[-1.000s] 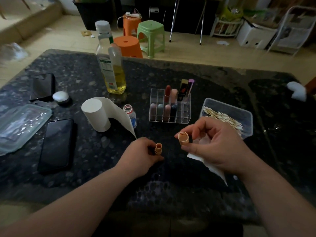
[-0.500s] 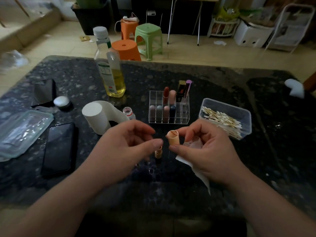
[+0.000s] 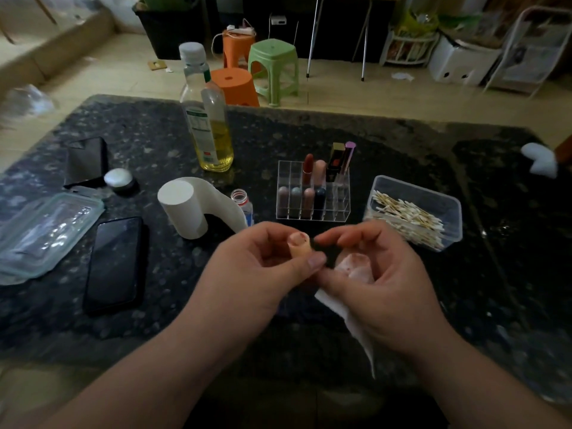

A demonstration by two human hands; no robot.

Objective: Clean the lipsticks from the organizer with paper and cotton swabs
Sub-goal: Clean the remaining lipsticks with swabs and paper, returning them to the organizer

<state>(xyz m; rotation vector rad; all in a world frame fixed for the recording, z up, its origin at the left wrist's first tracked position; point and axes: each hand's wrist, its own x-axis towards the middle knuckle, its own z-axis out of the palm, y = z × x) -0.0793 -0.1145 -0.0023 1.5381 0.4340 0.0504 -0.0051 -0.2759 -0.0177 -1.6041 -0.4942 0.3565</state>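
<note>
On the counter (image 3: 402, 144), lipsticks (image 3: 308, 171) stand in the organizer (image 3: 339, 209) at the middle. Right of it is a tub (image 3: 450, 209) of cotton swabs (image 3: 408, 216); left, a small bottle (image 3: 243, 201), then the paper roll (image 3: 182, 209), with a large bottle (image 3: 210, 125) behind. Further left lie two phones (image 3: 114, 261), one behind the other, and a lid (image 3: 40, 233). Before the organizer, the left hand (image 3: 247, 274) holds a lipstick cap (image 3: 298, 246), and the right hand (image 3: 387, 280) beside it holds paper (image 3: 356, 266)

Operator body: bare forearms and hands.
The left hand (image 3: 250, 267) at lower centre-left, the right hand (image 3: 380, 280) at lower centre-right; left thumbnail trimmed short.

Left hand (image 3: 247, 270) pinches a peach lipstick tube (image 3: 298, 244); right hand (image 3: 383, 286) holds stained paper (image 3: 356, 267), organizer (image 3: 312, 209) behind.
</note>
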